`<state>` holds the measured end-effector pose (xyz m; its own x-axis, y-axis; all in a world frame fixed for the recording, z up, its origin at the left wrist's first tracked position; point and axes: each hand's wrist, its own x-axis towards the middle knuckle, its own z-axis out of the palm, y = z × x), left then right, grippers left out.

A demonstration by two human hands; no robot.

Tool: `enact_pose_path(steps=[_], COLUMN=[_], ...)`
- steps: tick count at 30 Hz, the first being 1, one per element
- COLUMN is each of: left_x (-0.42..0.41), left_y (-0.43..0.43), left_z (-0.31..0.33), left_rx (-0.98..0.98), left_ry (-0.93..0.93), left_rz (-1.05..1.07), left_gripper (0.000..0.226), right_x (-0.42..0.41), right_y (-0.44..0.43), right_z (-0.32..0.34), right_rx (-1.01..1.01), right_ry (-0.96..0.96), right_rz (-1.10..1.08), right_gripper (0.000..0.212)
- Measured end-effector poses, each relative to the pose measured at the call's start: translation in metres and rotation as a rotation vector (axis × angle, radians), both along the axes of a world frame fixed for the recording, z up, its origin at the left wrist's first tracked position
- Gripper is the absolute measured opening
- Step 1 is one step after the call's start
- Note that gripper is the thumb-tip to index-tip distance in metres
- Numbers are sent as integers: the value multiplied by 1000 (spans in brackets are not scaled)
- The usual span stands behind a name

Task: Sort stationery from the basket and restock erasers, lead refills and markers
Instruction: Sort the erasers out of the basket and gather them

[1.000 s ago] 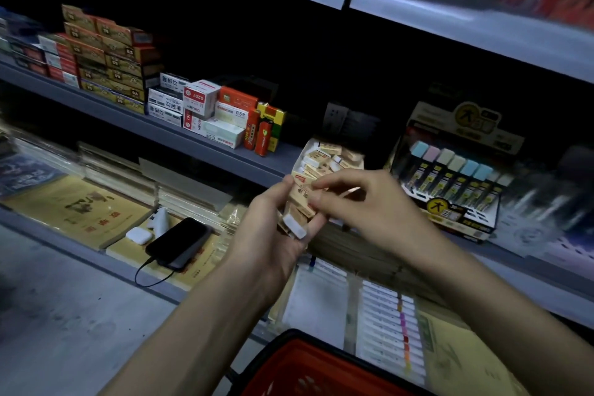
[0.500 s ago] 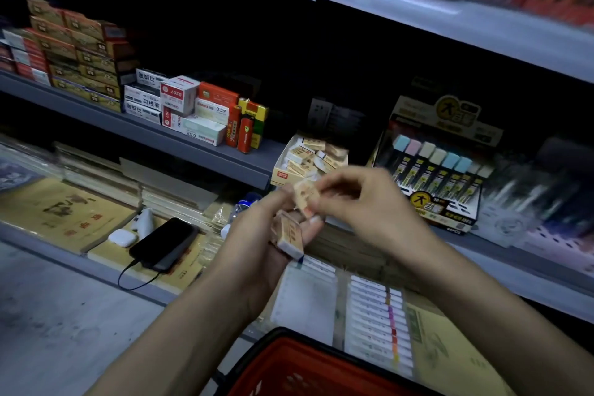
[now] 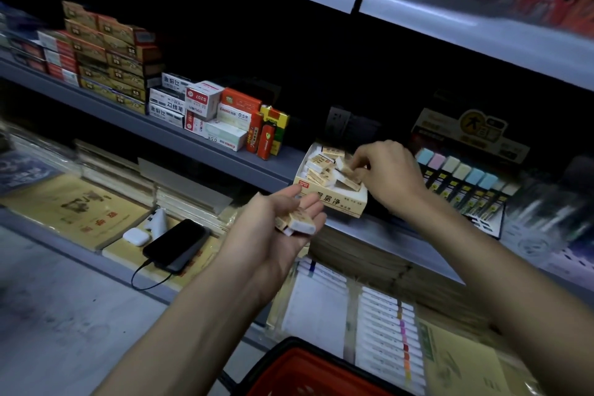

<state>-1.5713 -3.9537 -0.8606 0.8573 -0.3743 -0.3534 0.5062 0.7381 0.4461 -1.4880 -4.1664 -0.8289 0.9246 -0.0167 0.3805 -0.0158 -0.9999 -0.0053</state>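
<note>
My left hand (image 3: 270,241) lies palm up in front of the middle shelf, with a few tan-sleeved erasers (image 3: 298,220) resting on its relaxed fingers. My right hand (image 3: 393,175) reaches over the open white eraser box (image 3: 342,204) on the shelf and pinches one eraser (image 3: 349,172) just above the loose erasers inside. To the right of the box stands a display of lead refill tubes (image 3: 463,185) with pastel caps. The red basket (image 3: 305,373) shows at the bottom edge, below my arms.
Stacked refill and staple boxes (image 3: 205,106) fill the shelf to the left. On the lower shelf lie a black phone (image 3: 176,244) on a cable, a white earbud case (image 3: 135,236), notebooks and a marker set (image 3: 390,331). Another shelf hangs overhead.
My right hand has left the left hand and carried one eraser up and right to the box. The left hand has opened palm up with the other erasers on it.
</note>
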Motion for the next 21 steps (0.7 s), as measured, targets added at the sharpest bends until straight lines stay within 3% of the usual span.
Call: enact_pose_path(steps=[3, 5, 8, 13, 17, 19, 21], left_x=[2, 2, 2, -2, -6, -8, -8], left_y=[-3, -5, -8, -12, -14, -11, -7], left_z=[0, -1, 0, -1, -4, -4, -5], left_rx=[-13, -30, -41, -28, 11, 13, 75], left_ry=[-1, -7, -43, -150, -176, -169, -160], left_rz=[20, 29, 54, 73, 58, 53, 69], left_gripper=[38, 38, 38, 32, 32, 35, 35], right_x=[-6, -21, -62, -107, -109, -104, -93], right_y=[-2, 7, 37, 73, 71, 63, 52], right_z=[2, 8, 17, 19, 15, 16, 16], right_rx=[-84, -35, 362, 945, 1275, 1243, 961], right_ry=[45, 4, -45, 360, 408, 354, 137], right_rz=[9, 33, 90, 156, 78, 57, 31], right_gripper=[30, 26, 11, 23, 28, 27, 18])
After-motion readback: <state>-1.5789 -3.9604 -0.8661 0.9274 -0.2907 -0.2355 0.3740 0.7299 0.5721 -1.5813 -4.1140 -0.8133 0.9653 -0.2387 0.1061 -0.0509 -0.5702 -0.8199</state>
